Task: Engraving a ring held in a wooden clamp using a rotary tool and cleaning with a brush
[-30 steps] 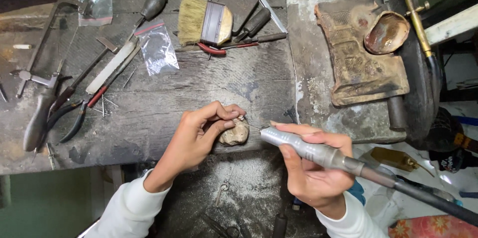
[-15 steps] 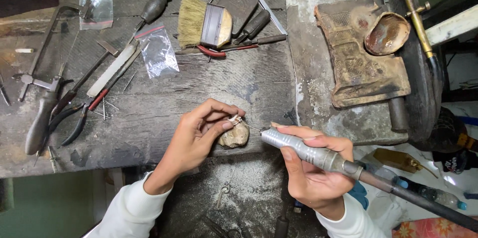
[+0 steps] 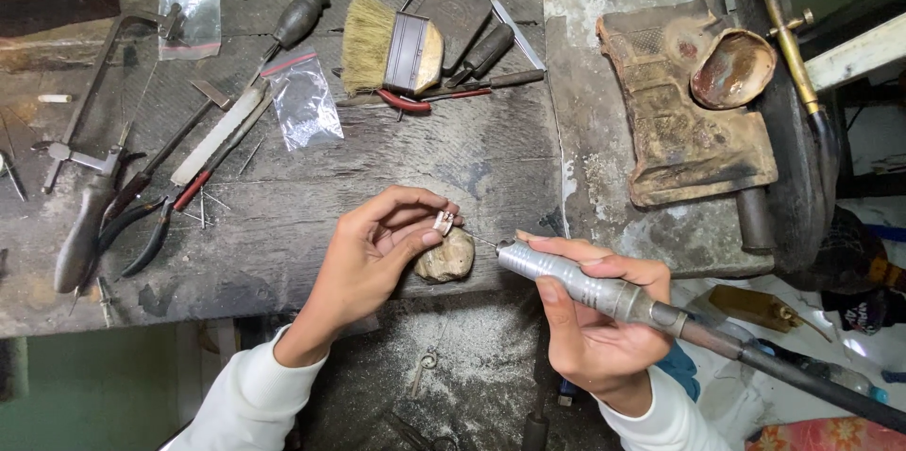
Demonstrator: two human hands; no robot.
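Small silver piece (image 3: pixel 444 222) pinched in left hand (image 3: pixel 377 253) fingertips, resting over worn bench peg (image 3: pixel 445 258). Right hand (image 3: pixel 595 319) closed around rotary handpiece (image 3: pixel 585 286), tip just beside piece. Rusty bowl (image 3: pixel 732 67) well beyond right hand; contents unclear.

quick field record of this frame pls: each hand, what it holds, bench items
left hand: pinches a small silver piece at the fingertips, against a worn bench peg
right hand: grips a silver rotary handpiece, tip pointed at the piece
bench: dark, scarred wood
tools: bristle brush, saw frame, pliers, plastic bag
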